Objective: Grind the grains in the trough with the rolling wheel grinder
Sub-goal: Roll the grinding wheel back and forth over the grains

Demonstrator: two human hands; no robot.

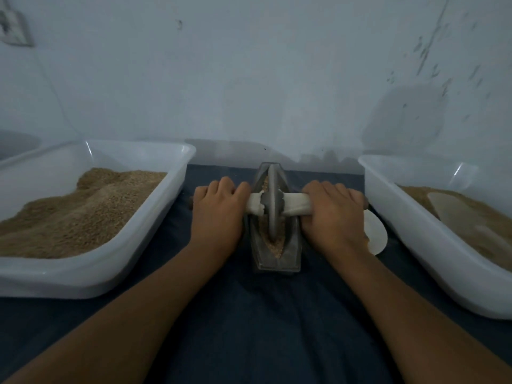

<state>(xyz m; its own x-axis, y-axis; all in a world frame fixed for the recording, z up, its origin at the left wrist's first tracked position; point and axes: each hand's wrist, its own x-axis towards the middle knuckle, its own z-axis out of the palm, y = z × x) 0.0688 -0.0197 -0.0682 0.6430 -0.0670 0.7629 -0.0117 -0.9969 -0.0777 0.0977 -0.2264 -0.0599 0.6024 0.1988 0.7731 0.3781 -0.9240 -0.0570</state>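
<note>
A grey boat-shaped metal trough point(291, 252) stands on the dark cloth in the middle. Tan grains point(278, 245) lie along its groove. The grey grinding wheel point(273, 206) stands upright in the groove, on an axle wrapped in white tape point(293, 206). My left hand point(219, 209) grips the axle's left handle. My right hand point(333, 214) grips the right handle. Both sets of fingers curl over the bar, which hides most of each handle.
A white plastic tub point(91, 281) of tan grain sits at the left. A second white tub point(410, 231) with grain and a pale scoop point(454, 209) sits at the right. A white disc point(375, 234) lies by my right hand. A pale wall rises just behind.
</note>
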